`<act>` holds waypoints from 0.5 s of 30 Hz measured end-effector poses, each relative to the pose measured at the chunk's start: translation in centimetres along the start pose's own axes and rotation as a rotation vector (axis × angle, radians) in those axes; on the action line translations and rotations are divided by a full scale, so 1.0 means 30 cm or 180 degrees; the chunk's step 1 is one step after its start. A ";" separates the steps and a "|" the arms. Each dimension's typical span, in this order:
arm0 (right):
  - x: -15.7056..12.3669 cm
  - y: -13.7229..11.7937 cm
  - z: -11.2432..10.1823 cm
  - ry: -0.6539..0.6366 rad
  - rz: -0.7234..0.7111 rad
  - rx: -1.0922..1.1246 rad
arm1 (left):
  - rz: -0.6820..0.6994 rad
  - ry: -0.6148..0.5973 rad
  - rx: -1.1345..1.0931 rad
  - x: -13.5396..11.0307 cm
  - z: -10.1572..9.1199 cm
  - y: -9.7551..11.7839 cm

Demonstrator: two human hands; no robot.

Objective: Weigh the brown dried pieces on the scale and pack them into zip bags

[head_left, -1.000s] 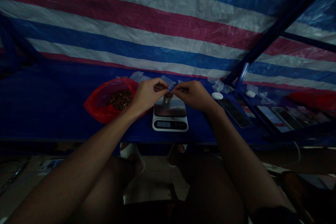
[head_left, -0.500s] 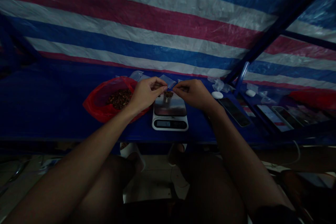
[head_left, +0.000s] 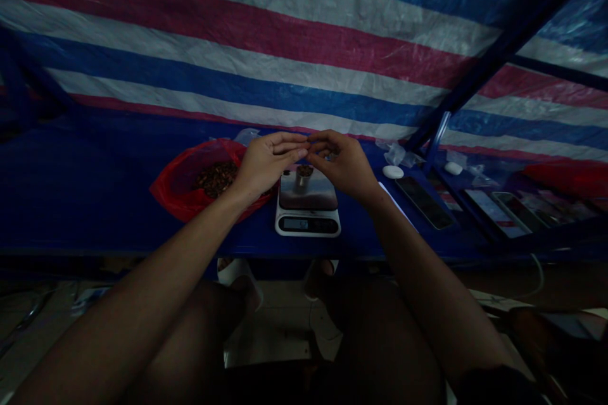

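My left hand (head_left: 268,161) and my right hand (head_left: 339,161) hang above a white digital kitchen scale (head_left: 308,223), their fingertips meeting over its far edge. Anything thin between them is hidden by my fingers. A small metal cup (head_left: 304,178) filled with brown pieces stands on the scale's steel top, just below my fingers. Left of my left hand lies a red plastic bag (head_left: 183,193) holding a heap of brown seeds or nuts (head_left: 217,178).
A clear plastic bag (head_left: 247,137) lies behind my left hand. To the right lie a white oval case (head_left: 392,172), a white case (head_left: 453,168), and a dark phone (head_left: 424,202). Several more phones sit further right. A striped tarpaulin (head_left: 304,50) hangs behind the blue table.
Both hands have risen slightly and drawn closer, fingertips now meeting above the scale. The small clear bag seen between them earlier no longer shows.
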State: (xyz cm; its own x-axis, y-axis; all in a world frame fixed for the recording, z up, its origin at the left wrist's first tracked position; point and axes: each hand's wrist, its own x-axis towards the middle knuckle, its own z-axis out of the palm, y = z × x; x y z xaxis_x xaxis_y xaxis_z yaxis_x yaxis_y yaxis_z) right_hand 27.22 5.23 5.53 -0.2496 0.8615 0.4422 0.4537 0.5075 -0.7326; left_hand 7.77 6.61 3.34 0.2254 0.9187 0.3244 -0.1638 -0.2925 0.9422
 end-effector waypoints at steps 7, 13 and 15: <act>0.003 0.005 -0.040 -0.0004 0.0087 -0.0281 | -0.0033 0.0349 0.0669 -0.014 -0.009 0.022; -0.009 -0.002 -0.049 -0.0353 0.0262 -0.0883 | 0.0140 0.0339 0.0917 -0.024 0.012 0.011; -0.011 -0.008 -0.049 -0.0415 0.0314 -0.1092 | 0.0270 0.0337 0.1125 -0.026 0.020 0.006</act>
State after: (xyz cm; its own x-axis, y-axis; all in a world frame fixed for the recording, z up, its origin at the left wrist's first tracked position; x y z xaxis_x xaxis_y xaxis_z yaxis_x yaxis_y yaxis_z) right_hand 28.45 4.82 6.31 -0.2871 0.9122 0.2924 0.7355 0.4055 -0.5427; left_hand 8.15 5.69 3.31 0.1217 0.9042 0.4093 0.1681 -0.4252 0.8894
